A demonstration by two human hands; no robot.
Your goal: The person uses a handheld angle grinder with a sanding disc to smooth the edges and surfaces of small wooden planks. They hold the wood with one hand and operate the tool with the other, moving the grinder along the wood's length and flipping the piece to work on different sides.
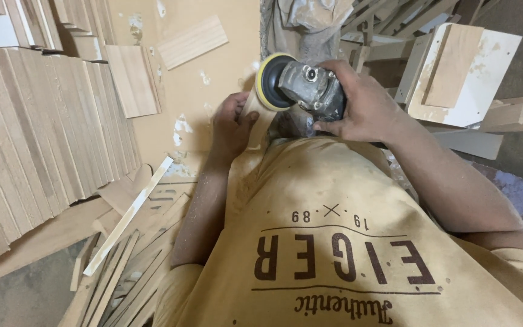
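My right hand point(358, 106) grips a grey metal angle grinder point(313, 91) fitted with a round sanding disc point(272, 82) that has a yellow rim. The disc faces left and presses against a thin pale wooden piece point(256, 115). My left hand point(231, 124) holds that wooden piece upright against my chest, fingers wrapped around its left edge. My dusty tan shirt point(322, 242) fills the lower middle of the view and hides the bottom of the piece.
Several flat wooden boards point(37, 133) lean in rows on the left. Loose boards point(192, 41) lie on a tan work surface point(225, 48). Thin wooden strips point(128, 215) are piled at lower left. White and wood offcuts point(461, 72) are stacked at upper right.
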